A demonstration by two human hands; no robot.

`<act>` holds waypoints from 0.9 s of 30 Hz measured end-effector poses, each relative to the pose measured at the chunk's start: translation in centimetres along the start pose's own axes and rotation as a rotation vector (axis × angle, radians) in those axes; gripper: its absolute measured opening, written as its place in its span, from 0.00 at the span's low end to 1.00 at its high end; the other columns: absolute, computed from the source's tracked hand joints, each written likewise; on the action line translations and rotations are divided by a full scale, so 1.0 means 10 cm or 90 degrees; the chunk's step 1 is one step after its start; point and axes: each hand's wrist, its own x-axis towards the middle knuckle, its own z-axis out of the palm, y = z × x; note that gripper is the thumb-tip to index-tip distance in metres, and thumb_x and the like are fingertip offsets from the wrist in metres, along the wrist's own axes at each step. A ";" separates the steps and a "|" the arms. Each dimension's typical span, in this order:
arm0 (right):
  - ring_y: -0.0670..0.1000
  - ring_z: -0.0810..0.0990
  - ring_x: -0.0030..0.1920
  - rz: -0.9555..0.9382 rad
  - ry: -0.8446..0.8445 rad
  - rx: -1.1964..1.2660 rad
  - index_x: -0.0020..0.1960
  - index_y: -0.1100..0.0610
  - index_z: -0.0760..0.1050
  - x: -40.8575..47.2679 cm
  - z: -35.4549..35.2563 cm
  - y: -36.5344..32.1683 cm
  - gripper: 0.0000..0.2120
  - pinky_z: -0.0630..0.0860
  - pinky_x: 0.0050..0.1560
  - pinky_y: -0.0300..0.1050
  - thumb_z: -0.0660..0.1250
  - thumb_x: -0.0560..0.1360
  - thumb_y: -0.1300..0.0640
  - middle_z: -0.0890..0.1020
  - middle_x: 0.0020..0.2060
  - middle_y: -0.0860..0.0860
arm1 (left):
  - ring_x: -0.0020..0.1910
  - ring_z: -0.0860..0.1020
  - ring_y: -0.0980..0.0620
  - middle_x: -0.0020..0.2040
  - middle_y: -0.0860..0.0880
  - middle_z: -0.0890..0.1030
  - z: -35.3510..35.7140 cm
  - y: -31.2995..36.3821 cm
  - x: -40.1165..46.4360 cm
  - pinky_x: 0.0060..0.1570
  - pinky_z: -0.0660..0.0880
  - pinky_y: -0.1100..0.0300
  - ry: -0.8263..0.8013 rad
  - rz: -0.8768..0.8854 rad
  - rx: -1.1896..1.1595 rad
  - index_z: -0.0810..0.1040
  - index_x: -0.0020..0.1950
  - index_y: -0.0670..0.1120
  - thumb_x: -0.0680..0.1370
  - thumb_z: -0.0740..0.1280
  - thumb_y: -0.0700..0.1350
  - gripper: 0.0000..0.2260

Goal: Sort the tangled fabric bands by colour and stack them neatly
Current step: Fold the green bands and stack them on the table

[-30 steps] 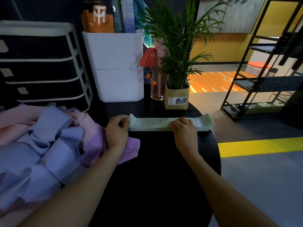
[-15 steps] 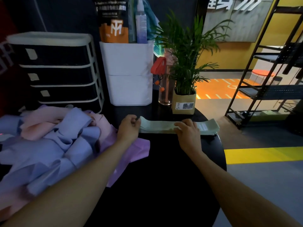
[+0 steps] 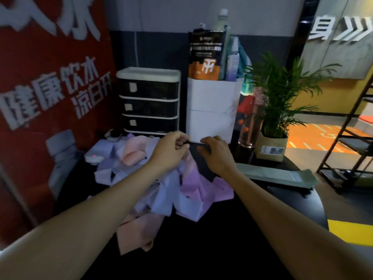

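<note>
A tangled pile of lavender, pink and purple fabric bands point(image 3: 161, 186) lies on the left of the black round table point(image 3: 262, 229). To the right, a flat stack of green bands point(image 3: 280, 175) lies near the table's far right edge. My left hand point(image 3: 171, 150) and my right hand point(image 3: 217, 153) are raised close together above the pile. Each pinches one end of a dark band point(image 3: 191, 143) that shows as a thin strip between the fingers. How far that band hangs down is hard to tell against the dark table.
Behind the pile stand a black-and-white drawer unit point(image 3: 148, 102), a white bin point(image 3: 212, 112) holding bottles and a pouch, a clear bottle point(image 3: 248, 128) and a potted plant point(image 3: 274, 142). A small white device point(image 3: 93, 157) sits at the left. A black rack point(image 3: 351, 142) stands beyond the table.
Both hands have left the green stack and come up over the tangled pile, now pinching a dark band between them. The view has swung left and upward.
</note>
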 end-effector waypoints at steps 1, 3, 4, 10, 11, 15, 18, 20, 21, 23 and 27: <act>0.62 0.74 0.57 -0.007 -0.003 0.011 0.61 0.58 0.75 0.03 0.05 -0.11 0.16 0.72 0.58 0.54 0.65 0.76 0.53 0.75 0.57 0.59 | 0.46 0.76 0.53 0.48 0.48 0.78 -0.14 -0.02 -0.02 0.45 0.69 0.75 0.017 -0.001 -0.004 0.77 0.54 0.40 0.76 0.66 0.36 0.07; 0.62 0.75 0.57 -0.014 -0.014 0.032 0.61 0.59 0.75 0.07 0.13 -0.31 0.16 0.71 0.59 0.53 0.66 0.76 0.53 0.75 0.56 0.60 | 0.46 0.77 0.53 0.49 0.46 0.79 -0.41 -0.08 -0.07 0.47 0.71 0.72 0.047 -0.013 -0.010 0.77 0.53 0.41 0.75 0.67 0.35 0.08; 0.62 0.75 0.57 -0.016 -0.020 0.040 0.61 0.59 0.75 0.09 0.17 -0.40 0.16 0.71 0.60 0.52 0.66 0.76 0.54 0.75 0.56 0.60 | 0.45 0.76 0.54 0.50 0.46 0.79 -0.53 -0.13 -0.09 0.47 0.71 0.72 0.054 -0.019 -0.007 0.77 0.53 0.40 0.74 0.68 0.35 0.09; 0.61 0.69 0.63 0.008 -0.108 0.005 0.66 0.59 0.70 0.18 0.38 -0.71 0.23 0.70 0.61 0.52 0.68 0.74 0.52 0.71 0.60 0.60 | 0.63 0.73 0.49 0.64 0.48 0.74 -0.98 -0.65 -0.41 0.53 0.68 0.65 -0.095 -0.043 0.239 0.71 0.66 0.43 0.73 0.71 0.45 0.23; 0.61 0.68 0.64 0.019 -0.134 -0.009 0.67 0.58 0.69 0.18 0.42 -0.73 0.25 0.70 0.61 0.53 0.69 0.73 0.52 0.70 0.62 0.60 | 0.64 0.71 0.48 0.65 0.47 0.72 -1.01 -0.74 -0.48 0.56 0.67 0.61 -0.120 -0.058 0.269 0.70 0.68 0.43 0.74 0.71 0.46 0.24; 0.62 0.70 0.64 0.065 -0.249 -0.062 0.68 0.54 0.66 0.12 0.59 -0.72 0.37 0.70 0.63 0.54 0.73 0.64 0.44 0.70 0.62 0.59 | 0.49 0.73 0.46 0.47 0.46 0.75 -1.08 -0.92 -0.68 0.42 0.66 0.58 -0.112 -0.069 0.246 0.74 0.55 0.39 0.73 0.71 0.43 0.14; 0.57 0.72 0.64 0.062 -0.314 -0.037 0.70 0.54 0.62 0.04 0.67 -0.72 0.35 0.69 0.64 0.47 0.73 0.69 0.51 0.72 0.64 0.56 | 0.49 0.73 0.50 0.48 0.49 0.74 -1.14 -1.01 -0.77 0.42 0.68 0.65 -0.072 -0.110 0.197 0.73 0.56 0.40 0.73 0.71 0.45 0.16; 0.55 0.73 0.62 0.029 -0.342 -0.082 0.69 0.57 0.65 -0.02 0.70 -0.73 0.28 0.69 0.60 0.43 0.70 0.72 0.55 0.74 0.61 0.54 | 0.48 0.71 0.52 0.48 0.52 0.71 -1.17 -1.05 -0.80 0.37 0.64 0.69 -0.067 -0.140 0.181 0.70 0.58 0.44 0.72 0.72 0.48 0.19; 0.56 0.75 0.61 -0.001 -0.339 -0.106 0.66 0.58 0.69 -0.03 0.73 -0.72 0.23 0.70 0.59 0.43 0.68 0.73 0.55 0.76 0.59 0.55 | 0.49 0.71 0.53 0.50 0.51 0.72 -1.19 -1.06 -0.81 0.38 0.64 0.67 -0.064 -0.157 0.176 0.69 0.60 0.44 0.72 0.73 0.48 0.21; 0.56 0.77 0.57 -0.039 -0.326 -0.127 0.58 0.60 0.75 -0.06 0.76 -0.70 0.13 0.73 0.57 0.44 0.65 0.76 0.55 0.80 0.55 0.56 | 0.49 0.71 0.53 0.52 0.50 0.72 -1.21 -1.07 -0.81 0.37 0.63 0.66 -0.061 -0.168 0.175 0.68 0.59 0.46 0.71 0.74 0.47 0.22; 0.58 0.76 0.59 -0.082 -0.251 -0.140 0.57 0.58 0.77 0.00 0.63 -0.74 0.15 0.71 0.51 0.43 0.62 0.75 0.53 0.79 0.57 0.57 | 0.46 0.73 0.51 0.51 0.48 0.74 -1.22 -1.08 -0.79 0.35 0.64 0.67 -0.049 -0.182 0.176 0.67 0.56 0.47 0.68 0.76 0.47 0.24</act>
